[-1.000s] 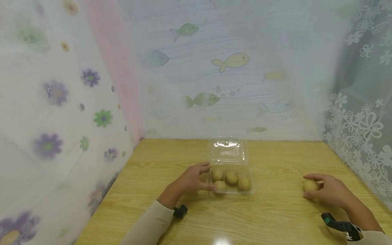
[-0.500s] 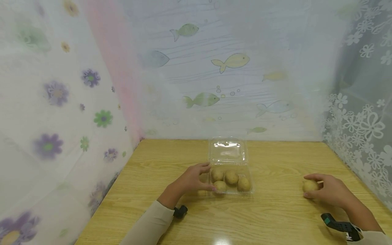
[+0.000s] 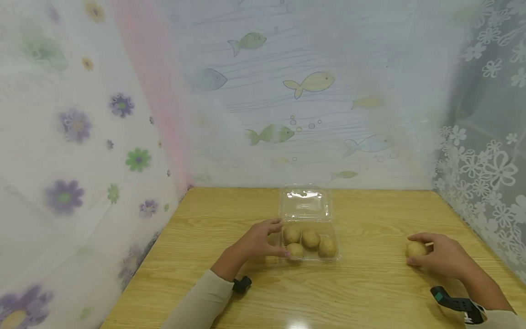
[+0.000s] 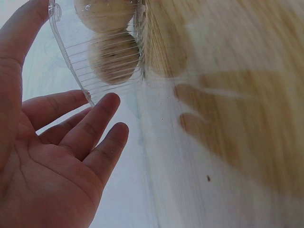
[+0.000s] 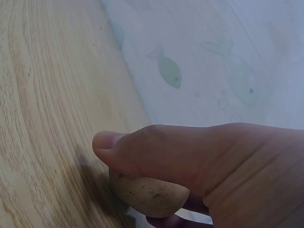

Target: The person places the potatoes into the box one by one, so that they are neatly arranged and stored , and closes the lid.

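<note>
In the head view a clear plastic clamshell box (image 3: 338,250) stands on the table with its lid (image 3: 306,203) tipped back. Several potatoes (image 3: 311,238) lie inside it. My left hand (image 3: 259,240) is at the box's left side, thumb at the front rim and fingers spread toward the rear corner. Up close in the left wrist view, the loosely extended fingers (image 4: 107,114) touch or come right up to the rim. Far to the right, my right hand (image 3: 444,256) holds a single potato (image 5: 152,194) between thumb and fingers, low over the table.
The wood-grain table (image 3: 361,292) reaches back to a fish-print curtain (image 3: 312,151). Flower-print sheets hang along the left (image 3: 90,160) and right sides (image 3: 493,183). A dark camera mount (image 3: 456,302) sits on the right wrist, another camera (image 3: 242,284) on the left.
</note>
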Action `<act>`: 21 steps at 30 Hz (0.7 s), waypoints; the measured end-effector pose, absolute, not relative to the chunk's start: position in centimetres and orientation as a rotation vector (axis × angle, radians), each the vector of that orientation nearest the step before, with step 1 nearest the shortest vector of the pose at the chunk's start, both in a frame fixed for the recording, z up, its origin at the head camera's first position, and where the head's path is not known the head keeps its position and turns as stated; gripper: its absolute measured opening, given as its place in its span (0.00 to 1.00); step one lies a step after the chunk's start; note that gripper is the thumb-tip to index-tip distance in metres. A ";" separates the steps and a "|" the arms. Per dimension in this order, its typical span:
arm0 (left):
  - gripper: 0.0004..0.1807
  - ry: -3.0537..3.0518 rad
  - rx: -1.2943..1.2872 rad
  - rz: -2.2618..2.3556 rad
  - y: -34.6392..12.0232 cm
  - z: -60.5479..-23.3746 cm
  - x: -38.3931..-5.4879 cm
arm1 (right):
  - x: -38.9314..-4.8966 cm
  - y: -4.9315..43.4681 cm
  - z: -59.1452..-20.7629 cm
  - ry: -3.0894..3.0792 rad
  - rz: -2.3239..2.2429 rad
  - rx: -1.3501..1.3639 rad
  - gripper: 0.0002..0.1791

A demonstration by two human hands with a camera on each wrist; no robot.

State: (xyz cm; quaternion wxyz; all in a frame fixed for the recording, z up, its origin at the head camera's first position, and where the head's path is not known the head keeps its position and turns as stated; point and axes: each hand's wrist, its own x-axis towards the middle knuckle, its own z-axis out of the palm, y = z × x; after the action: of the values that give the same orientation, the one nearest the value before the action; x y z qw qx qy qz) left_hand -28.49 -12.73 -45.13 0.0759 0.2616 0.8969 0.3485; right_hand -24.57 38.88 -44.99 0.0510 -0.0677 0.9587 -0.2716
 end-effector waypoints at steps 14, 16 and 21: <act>0.58 2.700 0.786 1.025 -12.6 -45.2 -28.6 | -24.6 38.6 -44.5 2.923 -0.827 -0.170 0.47; 0.59 2.696 0.784 1.031 -12.7 -45.2 -28.5 | -24.7 38.6 -44.4 2.921 -0.833 -0.169 0.46; 0.59 2.686 0.780 1.049 -12.7 -45.1 -28.4 | -24.7 38.4 -44.0 2.939 -0.836 -0.192 0.46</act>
State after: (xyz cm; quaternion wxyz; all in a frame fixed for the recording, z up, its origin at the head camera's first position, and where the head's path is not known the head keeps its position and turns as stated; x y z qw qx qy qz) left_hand -28.44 -12.70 -45.11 0.0772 0.2602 0.8965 0.3501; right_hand -24.71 38.39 -43.97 0.0400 -0.0627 0.9591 -0.2730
